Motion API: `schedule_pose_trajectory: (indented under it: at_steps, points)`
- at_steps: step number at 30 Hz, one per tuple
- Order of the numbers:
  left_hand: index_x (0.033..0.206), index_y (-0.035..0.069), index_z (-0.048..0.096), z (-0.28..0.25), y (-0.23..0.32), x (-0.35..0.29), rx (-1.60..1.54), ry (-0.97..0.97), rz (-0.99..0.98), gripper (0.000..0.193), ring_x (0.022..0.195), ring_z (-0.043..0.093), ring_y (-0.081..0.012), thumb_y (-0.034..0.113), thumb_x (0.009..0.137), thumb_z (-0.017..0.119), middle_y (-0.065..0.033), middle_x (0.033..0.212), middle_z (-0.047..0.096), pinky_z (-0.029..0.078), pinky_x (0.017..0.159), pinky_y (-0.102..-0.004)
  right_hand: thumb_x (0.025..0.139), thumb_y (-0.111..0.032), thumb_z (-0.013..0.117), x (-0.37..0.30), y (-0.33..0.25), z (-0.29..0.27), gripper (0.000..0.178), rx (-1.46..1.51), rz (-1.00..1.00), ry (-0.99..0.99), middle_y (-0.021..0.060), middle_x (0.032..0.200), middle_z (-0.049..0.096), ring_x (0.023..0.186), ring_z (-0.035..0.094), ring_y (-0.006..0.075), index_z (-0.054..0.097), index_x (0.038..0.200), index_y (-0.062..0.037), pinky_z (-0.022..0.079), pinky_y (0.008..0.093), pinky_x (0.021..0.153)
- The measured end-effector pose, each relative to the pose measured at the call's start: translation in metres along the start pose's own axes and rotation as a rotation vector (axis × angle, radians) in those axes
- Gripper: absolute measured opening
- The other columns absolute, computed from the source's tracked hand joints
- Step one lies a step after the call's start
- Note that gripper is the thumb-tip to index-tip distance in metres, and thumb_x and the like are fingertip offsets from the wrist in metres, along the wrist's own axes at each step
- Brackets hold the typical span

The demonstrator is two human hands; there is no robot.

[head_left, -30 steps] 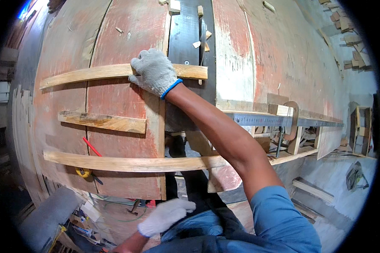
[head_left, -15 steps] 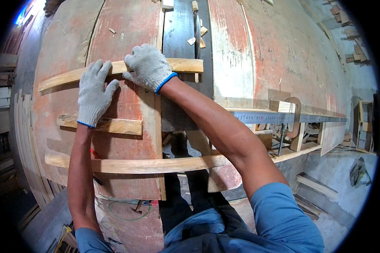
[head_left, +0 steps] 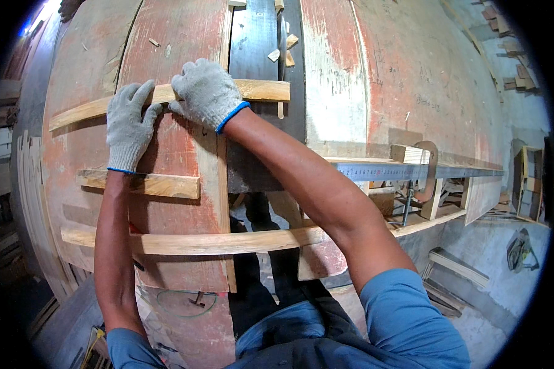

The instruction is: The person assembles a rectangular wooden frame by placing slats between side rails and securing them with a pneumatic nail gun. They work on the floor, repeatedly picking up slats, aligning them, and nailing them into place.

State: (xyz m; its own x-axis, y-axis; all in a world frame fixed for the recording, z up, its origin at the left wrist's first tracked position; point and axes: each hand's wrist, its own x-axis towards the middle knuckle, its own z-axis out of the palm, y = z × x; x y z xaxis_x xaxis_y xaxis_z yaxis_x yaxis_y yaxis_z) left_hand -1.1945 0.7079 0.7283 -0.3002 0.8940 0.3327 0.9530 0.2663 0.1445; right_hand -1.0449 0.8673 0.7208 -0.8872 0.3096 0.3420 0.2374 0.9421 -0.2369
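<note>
A long wooden strip (head_left: 264, 90) lies across the worn red-painted bench, its right end over the dark metal plate (head_left: 252, 37). My right hand (head_left: 208, 93), in a grey knit glove with a blue cuff, is closed round the strip near its middle. To its left, my gloved left hand (head_left: 128, 126) has its fingers curled over the same strip, thumb on the near side. Parts of the strip are hidden under both gloves. A thin saw blade (head_left: 282, 46) stands edge-on just beyond the strip's right end.
A short wooden piece (head_left: 172, 186) lies under my left wrist. Nearer me runs a wooden rail (head_left: 252, 242). At right, a C-clamp (head_left: 429, 172) holds a block (head_left: 406, 153) by a metal ruler (head_left: 369, 171). Wood scraps (head_left: 290, 58) lie beside the blade.
My left hand's fingers have gone from spread to curled over the strip. The whole view has shifted slightly; my right hand keeps its grip on the strip.
</note>
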Motion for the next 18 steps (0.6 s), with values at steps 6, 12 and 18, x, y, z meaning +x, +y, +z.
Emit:
schedule_pose_trajectory:
  at_steps: [6,12,18]
  points:
    - [0.140,0.014,0.062,0.004,-0.002,0.006,0.008,-0.033,-0.022,0.048,0.126,0.056,-0.0340,0.024,0.094,0.072,-0.0132,0.134,0.061,0.043,0.109,-0.0457,0.084,-0.052,0.074,0.005,0.007,0.003,0.041,-0.046,-0.021,-0.020,0.0104,0.095,0.070,0.095,0.067,0.0291,0.075,0.092,-0.0119,0.054,0.0432,0.078]
    - [0.139,0.014,0.063,0.003,-0.004,0.009,0.029,-0.044,-0.034,0.048,0.127,0.056,-0.0347,0.025,0.094,0.072,-0.0135,0.135,0.062,0.043,0.109,-0.0457,0.084,-0.054,0.073,0.008,0.007,0.000,0.043,-0.063,-0.025,-0.023,0.0100,0.095,0.070,0.095,0.067,0.0287,0.076,0.093,-0.0125,0.054,0.0426,0.077]
    - [0.139,0.016,0.063,0.008,-0.006,0.009,0.020,-0.043,-0.030,0.047,0.126,0.057,-0.0346,0.025,0.094,0.072,-0.0134,0.134,0.062,0.043,0.108,-0.0459,0.085,-0.053,0.072,0.007,0.011,0.003,0.042,-0.055,-0.037,-0.022,0.0106,0.095,0.070,0.094,0.068,0.0291,0.075,0.093,-0.0123,0.054,0.0435,0.078]
